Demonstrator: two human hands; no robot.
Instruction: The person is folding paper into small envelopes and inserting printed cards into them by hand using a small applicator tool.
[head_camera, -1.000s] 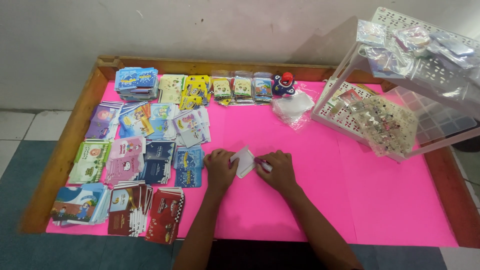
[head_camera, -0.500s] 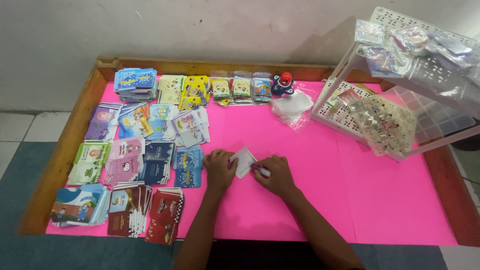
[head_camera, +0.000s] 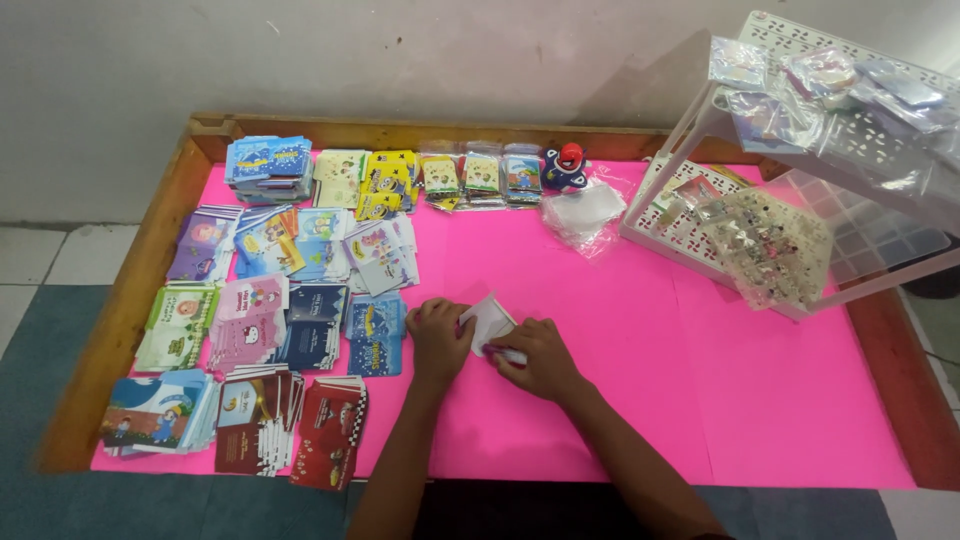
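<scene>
Small white packet (head_camera: 488, 320) pinched between left hand (head_camera: 438, 338) and right hand (head_camera: 535, 355), tilted, long axis running toward the far right.

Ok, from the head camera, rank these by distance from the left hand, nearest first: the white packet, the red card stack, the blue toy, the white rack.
1. White packet: touching the left hand, just to its right.
2. Red card stack: front left, near the table edge.
3. Blue toy: back, toward the wall.
4. White rack: far right.
</scene>
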